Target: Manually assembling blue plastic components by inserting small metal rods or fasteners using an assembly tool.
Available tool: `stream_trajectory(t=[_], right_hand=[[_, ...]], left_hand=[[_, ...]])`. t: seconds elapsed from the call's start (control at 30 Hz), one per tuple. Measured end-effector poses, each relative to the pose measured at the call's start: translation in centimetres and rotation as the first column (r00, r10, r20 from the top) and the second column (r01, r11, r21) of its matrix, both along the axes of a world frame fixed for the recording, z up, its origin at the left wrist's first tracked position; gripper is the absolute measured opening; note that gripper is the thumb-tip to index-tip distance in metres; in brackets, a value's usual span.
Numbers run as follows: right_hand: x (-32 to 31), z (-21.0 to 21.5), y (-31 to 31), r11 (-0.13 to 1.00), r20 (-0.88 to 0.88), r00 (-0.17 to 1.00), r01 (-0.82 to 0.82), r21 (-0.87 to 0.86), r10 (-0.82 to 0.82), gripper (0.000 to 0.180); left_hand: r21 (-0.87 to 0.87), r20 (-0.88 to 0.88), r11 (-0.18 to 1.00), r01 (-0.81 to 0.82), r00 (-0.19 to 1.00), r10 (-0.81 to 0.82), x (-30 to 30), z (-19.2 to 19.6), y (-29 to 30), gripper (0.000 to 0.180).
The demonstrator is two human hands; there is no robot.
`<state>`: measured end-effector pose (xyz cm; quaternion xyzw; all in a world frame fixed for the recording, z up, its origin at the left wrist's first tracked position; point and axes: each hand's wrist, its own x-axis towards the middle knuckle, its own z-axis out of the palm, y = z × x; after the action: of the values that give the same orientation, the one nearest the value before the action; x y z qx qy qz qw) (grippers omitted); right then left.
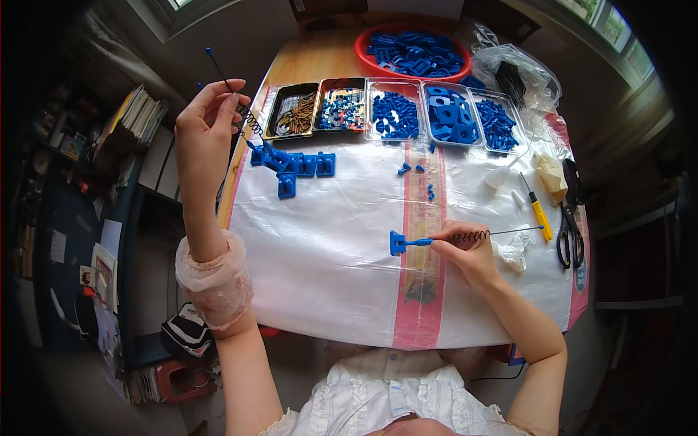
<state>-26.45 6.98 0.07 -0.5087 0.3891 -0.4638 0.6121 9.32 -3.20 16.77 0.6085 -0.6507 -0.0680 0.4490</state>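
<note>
My left hand (203, 134) is raised over the table's left edge, its fingers closed on a thin black coiled-wire rod with a blue tip (209, 52). The rod's coil (251, 120) hangs down beside the fingers toward a cluster of blue plastic pieces (298, 163) on the sheet. Whether the rod joins that cluster is unclear. Over the middle right, my right hand (469, 251) pinches a blue plastic piece with a square base (397, 243) and a narrow stem. From that piece a black coil and thin rod run right, ending in a small blue tip.
Trays of screws (296, 112), small beads (342, 109) and blue parts (394, 112) line the far side. Behind them stands a red basin (361, 54) of blue pieces. Scissors (570, 236) and a yellow-handled screwdriver (539, 214) lie at right. Loose blue bits (430, 192) dot the sheet.
</note>
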Motion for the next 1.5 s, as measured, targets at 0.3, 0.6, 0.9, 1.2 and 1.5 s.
stream_trajectory(t=[0.3, 0.6, 0.9, 1.2, 1.5], right_hand=[[0.0, 0.0, -0.1, 1.0, 0.007, 1.0, -0.012, 0.01, 0.012, 0.009], [0.0, 0.2, 0.0, 1.0, -0.002, 1.0, -0.007, 0.01, 0.007, 0.01], [0.0, 0.5, 0.0, 1.0, -0.01, 1.0, -0.007, 0.017, 0.007, 0.01], [0.0, 0.3, 0.0, 1.0, -0.007, 1.0, -0.009, 0.018, 0.009, 0.01], [0.0, 0.2, 0.0, 1.0, -0.009, 1.0, -0.005, 0.026, 0.006, 0.01]], left_hand=[[0.021, -0.393, 0.952, 0.304, 0.878, -0.272, 0.7, -0.2, -0.7, 0.022], [0.046, -0.502, 0.885, 0.462, 0.777, -0.379, -1.0, -0.4, -1.0, 0.022], [0.105, -0.408, 0.885, 0.454, 0.831, -0.378, -3.0, -0.9, -0.7, 0.022], [0.092, -0.358, 0.866, 0.491, 0.828, -0.431, -4.4, -0.9, 0.3, 0.02], [0.091, -0.278, 0.865, 0.494, 0.847, -0.454, -5.1, -1.0, 0.8, 0.014]])
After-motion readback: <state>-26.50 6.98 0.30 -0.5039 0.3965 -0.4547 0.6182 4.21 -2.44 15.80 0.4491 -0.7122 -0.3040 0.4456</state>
